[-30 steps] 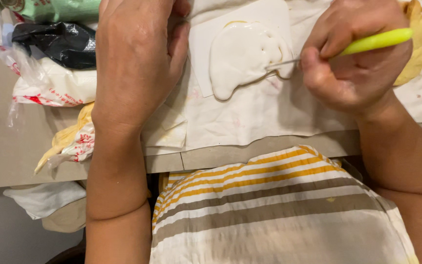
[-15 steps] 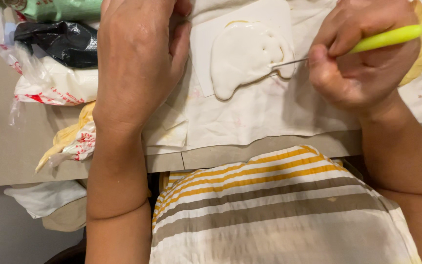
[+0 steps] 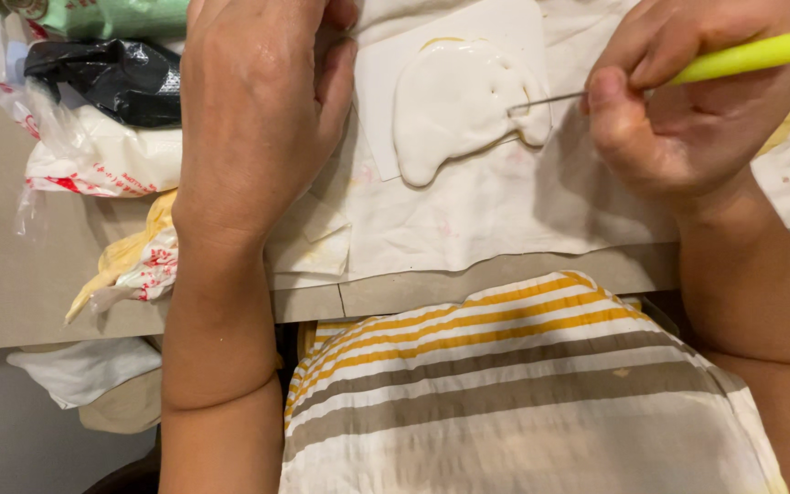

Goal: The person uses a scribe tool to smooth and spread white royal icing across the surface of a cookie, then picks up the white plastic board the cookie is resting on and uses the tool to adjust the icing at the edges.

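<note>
Yellow-handled needle tool (image 3: pixel 688 69) shifted slightly rightward

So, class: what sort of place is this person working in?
Probably a home baking or craft table: a white iced shape on paper, a thin needle tool in the right hand, and piping bags lying beside the left hand.

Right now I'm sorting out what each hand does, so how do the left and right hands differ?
The left hand lies flat, palm down, on the white paper, holding no tool; the right hand is curled around a yellow-handled needle tool. The left rests beside the white iced shape; the right hovers, its needle tip on the icing. Both are bare.
</note>
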